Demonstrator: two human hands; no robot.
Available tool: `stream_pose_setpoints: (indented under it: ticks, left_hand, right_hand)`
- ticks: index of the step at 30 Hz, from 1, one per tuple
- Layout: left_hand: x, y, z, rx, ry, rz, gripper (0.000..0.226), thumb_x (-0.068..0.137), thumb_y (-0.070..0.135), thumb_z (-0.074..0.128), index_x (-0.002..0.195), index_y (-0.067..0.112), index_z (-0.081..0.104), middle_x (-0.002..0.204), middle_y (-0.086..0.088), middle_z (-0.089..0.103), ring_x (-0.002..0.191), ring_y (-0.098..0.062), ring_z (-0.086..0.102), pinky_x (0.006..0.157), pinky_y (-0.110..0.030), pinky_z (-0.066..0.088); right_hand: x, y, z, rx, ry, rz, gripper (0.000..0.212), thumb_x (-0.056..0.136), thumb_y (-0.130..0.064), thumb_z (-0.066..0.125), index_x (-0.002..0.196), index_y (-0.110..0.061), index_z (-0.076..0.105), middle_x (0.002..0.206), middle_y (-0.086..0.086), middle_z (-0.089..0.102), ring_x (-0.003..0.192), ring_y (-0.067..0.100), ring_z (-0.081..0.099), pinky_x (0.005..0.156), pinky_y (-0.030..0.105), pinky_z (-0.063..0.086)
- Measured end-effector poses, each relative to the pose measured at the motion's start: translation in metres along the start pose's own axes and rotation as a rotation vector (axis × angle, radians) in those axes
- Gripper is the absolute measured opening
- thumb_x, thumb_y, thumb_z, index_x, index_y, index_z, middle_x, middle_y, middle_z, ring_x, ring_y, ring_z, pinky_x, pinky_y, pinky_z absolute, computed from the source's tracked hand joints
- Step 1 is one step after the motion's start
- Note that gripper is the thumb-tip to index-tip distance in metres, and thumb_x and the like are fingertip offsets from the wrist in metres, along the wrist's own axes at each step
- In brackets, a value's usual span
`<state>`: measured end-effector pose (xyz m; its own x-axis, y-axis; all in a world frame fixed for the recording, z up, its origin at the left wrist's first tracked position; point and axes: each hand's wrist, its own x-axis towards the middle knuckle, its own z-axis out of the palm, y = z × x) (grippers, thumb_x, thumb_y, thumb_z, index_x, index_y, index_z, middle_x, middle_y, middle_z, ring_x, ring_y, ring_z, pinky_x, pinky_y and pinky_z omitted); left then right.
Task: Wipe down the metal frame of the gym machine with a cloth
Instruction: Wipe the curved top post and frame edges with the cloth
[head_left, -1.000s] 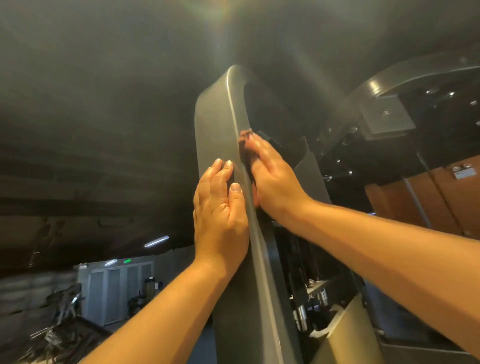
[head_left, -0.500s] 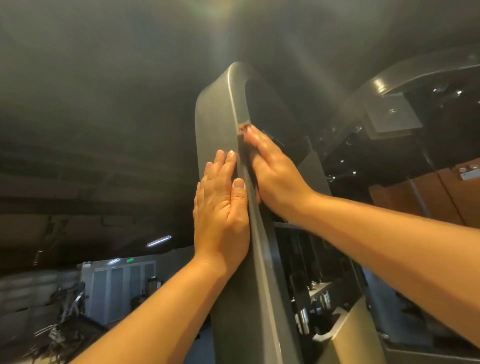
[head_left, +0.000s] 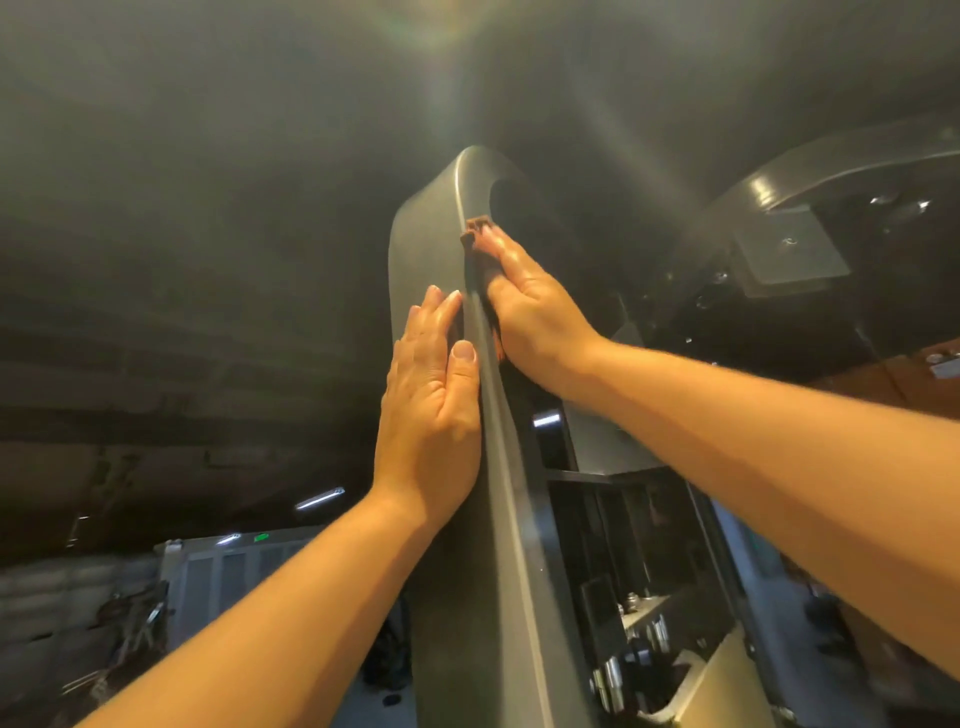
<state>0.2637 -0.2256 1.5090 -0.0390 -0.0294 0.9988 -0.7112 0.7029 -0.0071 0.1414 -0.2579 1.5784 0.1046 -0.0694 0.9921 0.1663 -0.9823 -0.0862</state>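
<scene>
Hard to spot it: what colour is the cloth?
Dark reddish-brown; the cloth shows best in the head view.

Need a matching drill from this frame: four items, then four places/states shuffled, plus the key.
Things:
1. left hand
2. right hand
3. cloth
4. metal frame

Places or states:
A. grey, upright, curving over at the top
B. brown, peeking out past the fingertips
C. flat on the frame's left face
D. pressing the cloth to the frame's right side

Pairs: 1-C, 2-D, 3-B, 4-A
</scene>
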Motion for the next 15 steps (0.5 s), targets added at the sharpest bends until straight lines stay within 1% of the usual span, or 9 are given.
stream_pose_setpoints:
  ticks: [2,4,7,8,10,11,13,14,15]
  left_hand:
    - [0.0,0.0,0.0,-0.006,0.002,-0.003,0.054,0.104,0.044,0.032,0.158,0.039,0.034,0.169,0.021,0.022,0.155,0.003,0.014,0.13,-0.044,0.017]
    - [0.0,-0.001,0.001,-0.003,0.008,0.006,0.055,0.104,0.043,0.033,0.158,0.035,0.036,0.169,0.019,0.024,0.156,0.002,0.015,0.13,-0.043,0.017]
    - [0.0,-0.002,0.001,-0.013,0.009,0.009,0.055,0.104,0.043,0.033,0.158,0.034,0.036,0.169,0.017,0.025,0.156,0.0,0.017,0.13,-0.045,0.018]
    - [0.0,-0.002,0.002,-0.017,0.008,0.003,0.055,0.104,0.044,0.033,0.158,0.035,0.035,0.169,0.018,0.025,0.156,0.0,0.017,0.13,-0.045,0.018]
    - [-0.001,-0.002,0.002,-0.021,0.01,0.003,0.055,0.104,0.045,0.033,0.158,0.037,0.035,0.168,0.02,0.024,0.155,0.002,0.016,0.13,-0.045,0.018]
    - [-0.002,-0.001,0.002,-0.02,0.01,0.005,0.054,0.104,0.045,0.033,0.157,0.039,0.035,0.168,0.021,0.024,0.155,0.003,0.016,0.13,-0.044,0.019]
    - [-0.001,-0.001,0.001,-0.021,0.001,0.004,0.052,0.104,0.045,0.033,0.156,0.043,0.033,0.167,0.024,0.023,0.154,0.005,0.016,0.13,-0.044,0.019]
    - [-0.001,-0.002,0.001,-0.022,-0.002,0.0,0.052,0.104,0.046,0.033,0.156,0.044,0.032,0.167,0.025,0.023,0.154,0.006,0.015,0.13,-0.043,0.019]
    - [-0.001,-0.002,0.0,-0.023,0.0,-0.002,0.052,0.104,0.046,0.033,0.156,0.044,0.033,0.167,0.025,0.023,0.154,0.006,0.015,0.13,-0.043,0.019]
  right_hand:
    - [-0.001,-0.004,0.002,-0.01,0.035,-0.025,0.044,0.111,-0.013,0.036,0.155,-0.014,0.041,0.159,0.0,0.04,0.136,-0.005,0.037,0.1,-0.004,0.031]
    - [-0.032,-0.003,0.004,-0.055,0.103,-0.085,0.039,0.107,-0.012,0.04,0.142,-0.013,0.055,0.144,0.0,0.049,0.122,-0.017,0.044,0.103,0.003,0.035]
    - [-0.085,0.009,0.008,-0.149,0.115,-0.183,0.04,0.099,-0.018,0.043,0.136,-0.021,0.058,0.136,-0.001,0.052,0.129,0.001,0.047,0.11,0.015,0.037]
    - [-0.085,0.011,0.006,-0.152,0.096,-0.186,0.041,0.1,-0.018,0.042,0.139,-0.021,0.055,0.139,-0.001,0.051,0.131,0.002,0.046,0.112,0.014,0.035]
    - [-0.056,0.011,0.001,-0.155,0.092,-0.146,0.043,0.104,-0.014,0.04,0.145,-0.015,0.052,0.147,-0.001,0.048,0.133,-0.002,0.044,0.11,0.007,0.031]
    - [-0.031,0.01,-0.001,-0.143,0.083,-0.104,0.043,0.106,-0.014,0.038,0.147,-0.013,0.05,0.15,0.001,0.046,0.135,0.003,0.045,0.109,0.006,0.032]
    - [0.012,0.002,-0.002,-0.073,0.073,-0.03,0.046,0.106,-0.016,0.037,0.152,-0.014,0.047,0.155,0.003,0.045,0.139,0.017,0.046,0.116,0.024,0.039]
    - [0.024,0.0,-0.002,-0.051,0.068,-0.015,0.046,0.107,-0.015,0.037,0.152,-0.014,0.046,0.156,0.002,0.045,0.141,0.019,0.045,0.119,0.033,0.038]
    - [0.025,-0.002,0.0,-0.062,0.071,-0.029,0.046,0.107,-0.011,0.037,0.152,-0.014,0.046,0.157,0.002,0.044,0.143,0.017,0.042,0.121,0.031,0.034]
